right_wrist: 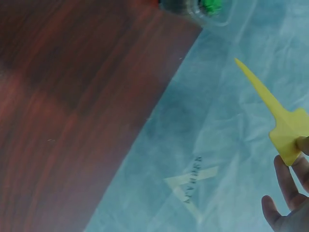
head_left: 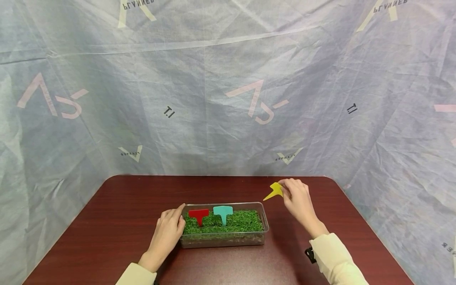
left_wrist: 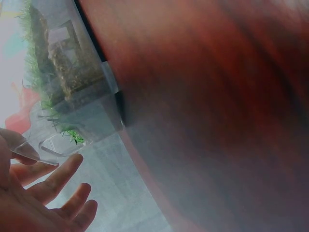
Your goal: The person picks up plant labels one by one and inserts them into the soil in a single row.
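A clear plastic box holds a strip of green artificial grass. Upright in the grass are a red T-shaped plant label on the left and a light-blue one near the middle. My left hand grips the box's left end at the rim; in the left wrist view its other fingers spread outside the wall. Beyond the box's right end, my right hand pinches a yellow plant label by its wide head, above the table. Its pointed stem slants down toward the box.
The box stands on a dark red-brown wooden table. A grey cloth backdrop with printed letters and shapes hangs behind the table and along both sides.
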### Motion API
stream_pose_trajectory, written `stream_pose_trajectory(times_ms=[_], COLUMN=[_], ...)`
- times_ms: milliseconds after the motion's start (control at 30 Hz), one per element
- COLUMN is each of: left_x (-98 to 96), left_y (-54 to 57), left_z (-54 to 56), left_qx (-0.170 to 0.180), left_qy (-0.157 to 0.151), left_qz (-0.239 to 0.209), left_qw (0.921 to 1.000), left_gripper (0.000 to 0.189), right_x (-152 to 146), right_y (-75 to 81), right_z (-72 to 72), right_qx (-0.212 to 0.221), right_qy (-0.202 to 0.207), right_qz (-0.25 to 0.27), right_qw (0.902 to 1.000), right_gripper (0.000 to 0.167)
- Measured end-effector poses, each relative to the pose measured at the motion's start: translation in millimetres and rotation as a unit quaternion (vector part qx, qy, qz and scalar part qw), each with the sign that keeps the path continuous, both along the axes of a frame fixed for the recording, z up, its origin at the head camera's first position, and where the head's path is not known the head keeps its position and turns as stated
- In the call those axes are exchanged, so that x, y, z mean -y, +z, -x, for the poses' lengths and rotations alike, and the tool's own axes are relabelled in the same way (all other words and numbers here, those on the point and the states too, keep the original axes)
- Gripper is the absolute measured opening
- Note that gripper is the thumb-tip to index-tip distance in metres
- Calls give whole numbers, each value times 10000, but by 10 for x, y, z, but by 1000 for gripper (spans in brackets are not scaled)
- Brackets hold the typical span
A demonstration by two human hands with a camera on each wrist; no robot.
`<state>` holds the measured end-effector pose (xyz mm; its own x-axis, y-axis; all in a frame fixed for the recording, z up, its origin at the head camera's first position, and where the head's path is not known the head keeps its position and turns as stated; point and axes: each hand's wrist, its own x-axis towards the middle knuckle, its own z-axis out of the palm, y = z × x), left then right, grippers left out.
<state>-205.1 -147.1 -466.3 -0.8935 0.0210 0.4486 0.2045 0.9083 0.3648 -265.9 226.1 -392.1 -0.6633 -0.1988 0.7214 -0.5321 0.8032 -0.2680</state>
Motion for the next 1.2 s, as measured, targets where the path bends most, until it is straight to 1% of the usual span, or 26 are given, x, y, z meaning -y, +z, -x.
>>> stream_pose_trajectory(times_ms=[233, 467, 1033, 1200], left_x=[-7, -5, -1, -5], left_y=[9, 17, 22, 24], left_z=[-2, -4, -7, -13], left_qx=[-68, -65, 0, -61], left_qy=[-12, -18, -22, -35], left_qz=[24, 21, -7, -5], left_qw=[10000, 10000, 10000, 10000], left_gripper=[39, 38, 39, 39], right_x=[147, 281, 524, 574], right_y=[94, 115, -67, -123], right_z=[-37, -73, -177, -194], right_qx=[-267, -383, -248, -206], right_qy=[301, 581, 973, 1072], right_qz=[-24, -152, -705, -826], right_qw=[9992, 9975, 9924, 9906], right_gripper=[17, 18, 19, 18])
